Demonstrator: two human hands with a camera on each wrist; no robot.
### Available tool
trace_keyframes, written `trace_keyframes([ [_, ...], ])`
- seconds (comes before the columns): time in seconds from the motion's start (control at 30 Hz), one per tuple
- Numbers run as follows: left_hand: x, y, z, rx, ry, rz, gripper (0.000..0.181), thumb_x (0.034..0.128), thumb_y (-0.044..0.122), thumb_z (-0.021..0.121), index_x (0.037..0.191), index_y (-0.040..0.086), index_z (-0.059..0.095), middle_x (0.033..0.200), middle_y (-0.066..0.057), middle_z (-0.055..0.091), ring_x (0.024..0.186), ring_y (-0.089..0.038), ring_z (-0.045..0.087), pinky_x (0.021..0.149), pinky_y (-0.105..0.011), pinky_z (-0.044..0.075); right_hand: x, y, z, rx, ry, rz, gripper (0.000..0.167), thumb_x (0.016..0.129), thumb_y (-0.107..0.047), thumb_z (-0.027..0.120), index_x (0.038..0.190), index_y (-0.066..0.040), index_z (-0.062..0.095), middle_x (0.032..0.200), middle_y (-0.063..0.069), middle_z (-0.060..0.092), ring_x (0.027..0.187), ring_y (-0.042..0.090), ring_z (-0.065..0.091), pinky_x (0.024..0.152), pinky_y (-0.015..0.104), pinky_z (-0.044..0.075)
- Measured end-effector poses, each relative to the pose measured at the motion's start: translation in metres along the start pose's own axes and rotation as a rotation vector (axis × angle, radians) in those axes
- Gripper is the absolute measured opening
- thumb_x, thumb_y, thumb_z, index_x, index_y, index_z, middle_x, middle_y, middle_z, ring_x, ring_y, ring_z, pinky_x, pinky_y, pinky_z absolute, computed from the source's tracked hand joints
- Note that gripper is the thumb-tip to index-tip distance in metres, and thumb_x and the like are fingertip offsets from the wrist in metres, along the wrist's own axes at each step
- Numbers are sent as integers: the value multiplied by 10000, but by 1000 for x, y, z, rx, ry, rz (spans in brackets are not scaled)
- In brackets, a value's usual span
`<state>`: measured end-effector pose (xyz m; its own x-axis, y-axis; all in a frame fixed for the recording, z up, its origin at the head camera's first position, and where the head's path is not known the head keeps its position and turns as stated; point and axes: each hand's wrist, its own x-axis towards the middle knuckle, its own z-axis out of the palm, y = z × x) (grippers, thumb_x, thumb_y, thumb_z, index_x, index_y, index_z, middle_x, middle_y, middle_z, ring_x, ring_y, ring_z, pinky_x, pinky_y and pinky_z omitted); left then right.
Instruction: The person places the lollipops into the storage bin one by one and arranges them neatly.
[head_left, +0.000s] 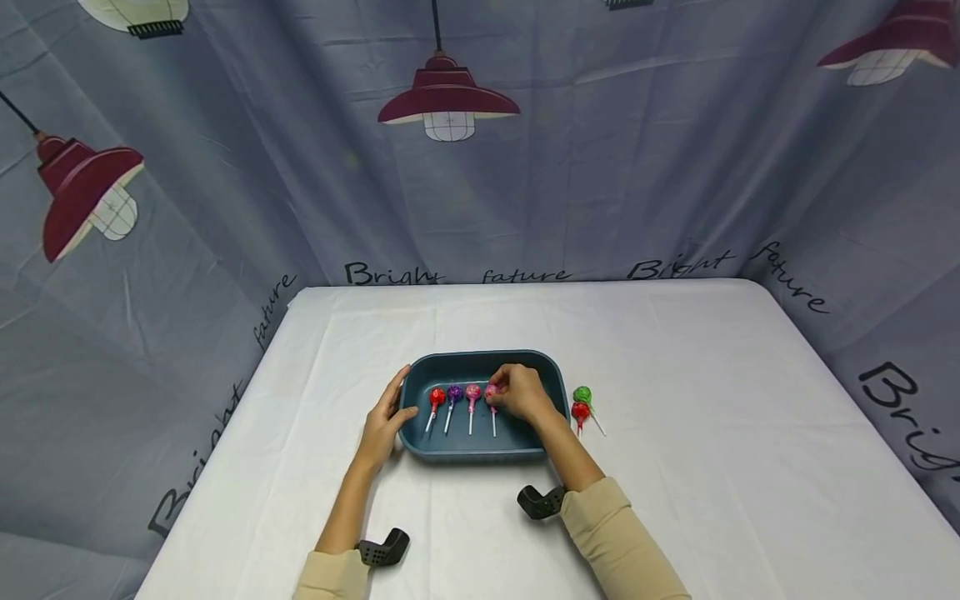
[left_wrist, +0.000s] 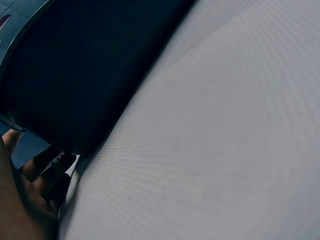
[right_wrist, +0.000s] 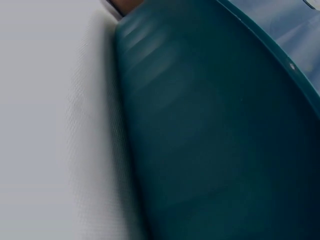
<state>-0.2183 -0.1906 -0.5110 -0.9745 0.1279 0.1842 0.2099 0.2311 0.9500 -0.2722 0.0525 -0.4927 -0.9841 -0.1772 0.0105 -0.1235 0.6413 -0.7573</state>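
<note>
The rightmost pink lollipop [head_left: 491, 389] is inside the tray [head_left: 480, 457], its head pinched in my right hand [head_left: 522, 393], while my left hand [head_left: 381, 427] grips the tray's left side, presumably to steady it.

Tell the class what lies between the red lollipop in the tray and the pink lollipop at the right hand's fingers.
The head view shows a purple lollipop and another pink lollipop there, side by side in the tray.
</note>
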Motion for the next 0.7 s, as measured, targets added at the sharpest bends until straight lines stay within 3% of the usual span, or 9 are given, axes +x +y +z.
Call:
trace_keyframes([
  [0.43,1,-1,0,9,0,4,601,890,50,556,1442,141,336,1402,-154,393,1287,-298,358,1017,-475,293,1,-1,0,-23,-22,-9,218,714,-75,786,889,-16,671,722,40,586,670,146,519,623,271,452],
  [0.7,1,-2,1,-6,4,2,597,889,44,556,1439,134,341,1405,-160,386,1280,-301,367,1020,-470,289,-6,-1,-3,-64,36,-23,247,745,-133,769,960,-48,680,845,71,616,773,193,524,715,345,450],
])
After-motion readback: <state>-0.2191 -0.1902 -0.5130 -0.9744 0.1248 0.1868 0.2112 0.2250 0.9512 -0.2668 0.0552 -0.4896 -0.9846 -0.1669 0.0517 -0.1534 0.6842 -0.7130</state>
